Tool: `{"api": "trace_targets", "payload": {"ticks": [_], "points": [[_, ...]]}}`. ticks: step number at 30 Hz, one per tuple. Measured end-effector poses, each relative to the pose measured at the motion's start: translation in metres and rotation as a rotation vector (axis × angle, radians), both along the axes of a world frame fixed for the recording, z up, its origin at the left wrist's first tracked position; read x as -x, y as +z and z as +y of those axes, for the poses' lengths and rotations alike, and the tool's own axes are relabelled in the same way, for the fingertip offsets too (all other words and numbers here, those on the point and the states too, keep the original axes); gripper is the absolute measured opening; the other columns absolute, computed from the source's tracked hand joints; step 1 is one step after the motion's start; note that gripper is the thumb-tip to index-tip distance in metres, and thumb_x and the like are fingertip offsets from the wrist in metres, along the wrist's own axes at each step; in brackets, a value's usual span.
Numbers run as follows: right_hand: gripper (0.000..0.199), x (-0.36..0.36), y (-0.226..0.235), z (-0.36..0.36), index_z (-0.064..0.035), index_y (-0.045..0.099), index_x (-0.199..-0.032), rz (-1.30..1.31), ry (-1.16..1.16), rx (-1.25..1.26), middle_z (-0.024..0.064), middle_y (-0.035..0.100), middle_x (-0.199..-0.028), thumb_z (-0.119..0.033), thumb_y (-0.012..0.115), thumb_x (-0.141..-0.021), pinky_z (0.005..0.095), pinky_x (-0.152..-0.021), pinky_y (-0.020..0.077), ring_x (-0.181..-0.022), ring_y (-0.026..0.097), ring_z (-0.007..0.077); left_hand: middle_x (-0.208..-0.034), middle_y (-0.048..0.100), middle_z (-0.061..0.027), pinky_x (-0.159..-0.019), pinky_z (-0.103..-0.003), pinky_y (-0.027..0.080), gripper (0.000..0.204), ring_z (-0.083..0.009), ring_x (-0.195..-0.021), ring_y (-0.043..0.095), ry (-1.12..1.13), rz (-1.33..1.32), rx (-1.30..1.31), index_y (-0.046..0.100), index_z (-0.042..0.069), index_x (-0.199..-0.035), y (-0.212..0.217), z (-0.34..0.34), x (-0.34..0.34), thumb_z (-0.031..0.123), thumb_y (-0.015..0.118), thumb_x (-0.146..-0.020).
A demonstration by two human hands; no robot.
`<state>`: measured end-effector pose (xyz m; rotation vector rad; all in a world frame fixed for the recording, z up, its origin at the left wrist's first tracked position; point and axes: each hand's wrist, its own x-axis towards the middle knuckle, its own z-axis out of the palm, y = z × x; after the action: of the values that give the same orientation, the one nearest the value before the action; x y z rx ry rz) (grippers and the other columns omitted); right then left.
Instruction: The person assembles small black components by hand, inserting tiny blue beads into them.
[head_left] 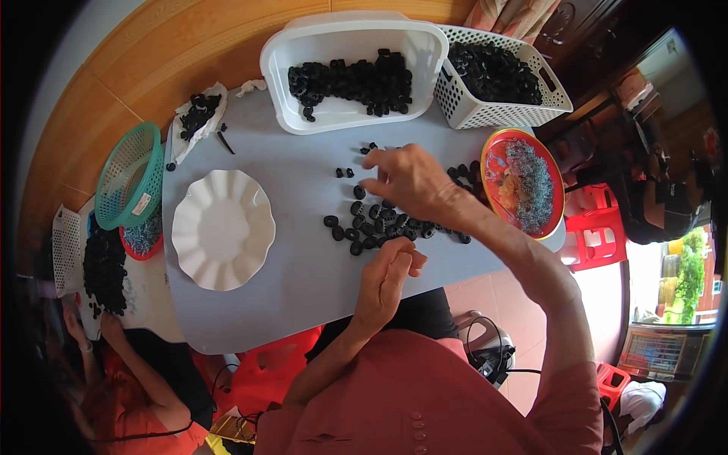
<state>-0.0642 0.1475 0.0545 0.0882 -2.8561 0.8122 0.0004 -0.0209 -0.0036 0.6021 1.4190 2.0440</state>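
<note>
Small black round pieces that look like toy wheels [356, 248] lie scattered over the grey-blue table [303, 303] in front of me. My right hand [413, 182] hovers over the far side of these pieces, thumb and forefinger apart, with nothing visible between them. A few smaller black parts [345, 173] lie just left of its fingertips. Close to the table's near edge, my left hand [385, 282] is curled closed beside the nearest wheels. Whatever it may hold is hidden. A red plate [497, 199] of small silvery metal pieces stands right of my right wrist.
A white tub [277, 91] of black parts and a perforated white basket [485, 114] stand at the back. A scalloped white plate [224, 227] sits left. Beyond it are a green basket [129, 178] and another person's arms [140, 360] at a neighbouring table.
</note>
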Motion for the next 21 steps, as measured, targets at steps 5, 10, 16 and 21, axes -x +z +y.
{"api": "trace_targets", "payload": {"ticks": [5, 10, 16, 21], "points": [[0.021, 0.012, -0.009, -0.023, -0.0005, 0.061, -0.085, -0.148, 0.01, -0.263, 0.0154, 0.063, -0.064, -0.019, 0.068, -0.076, 0.0424, -0.062, 0.0523, -0.063, 0.064, 0.0349, -0.092, 0.064, -0.0088, -0.075, -0.026, 0.048, 0.024, -0.0115, -0.08, 0.057, -0.004, 0.03, -0.007, 0.053, -0.004, -0.112, 0.002, 0.002, -0.002, 0.016, 0.045, -0.1], [0.018, 0.011, -0.017, -0.009, 0.0005, 0.06, -0.084, -0.065, 0.007, -0.252, 0.0153, 0.064, -0.066, -0.012, 0.065, -0.071, 0.0397, -0.061, 0.0527, -0.061, 0.064, 0.0341, -0.092, 0.064, -0.0085, -0.076, -0.026, 0.048, 0.023, -0.0117, -0.081, 0.057, -0.004, 0.069, 0.016, 0.052, -0.003, -0.112, 0.001, 0.001, -0.002, 0.015, 0.046, -0.1], [0.012, -0.038, -0.004, -0.001, -0.0001, 0.059, -0.084, 0.051, 0.001, 0.348, 0.0115, 0.065, -0.067, -0.003, 0.06, -0.072, 0.032, -0.062, 0.0533, -0.064, 0.067, 0.024, -0.093, 0.066, -0.0135, -0.076, -0.03, 0.051, 0.023, -0.0172, -0.081, 0.062, 0.066, -0.136, 0.012, 0.051, -0.004, -0.113, 0.002, 0.002, -0.001, 0.011, 0.041, -0.098], [0.017, -0.085, -0.008, -0.017, -0.005, 0.063, -0.093, 0.042, 0.006, 0.658, 0.0071, 0.067, -0.076, -0.011, 0.066, -0.077, 0.029, -0.066, 0.0536, -0.071, 0.067, 0.0181, -0.117, 0.058, -0.0165, -0.079, -0.032, 0.053, 0.036, -0.0193, -0.095, 0.062, 0.117, -0.358, -0.185, 0.046, -0.004, -0.124, 0.007, 0.006, 0.011, 0.022, 0.045, -0.099]]}}
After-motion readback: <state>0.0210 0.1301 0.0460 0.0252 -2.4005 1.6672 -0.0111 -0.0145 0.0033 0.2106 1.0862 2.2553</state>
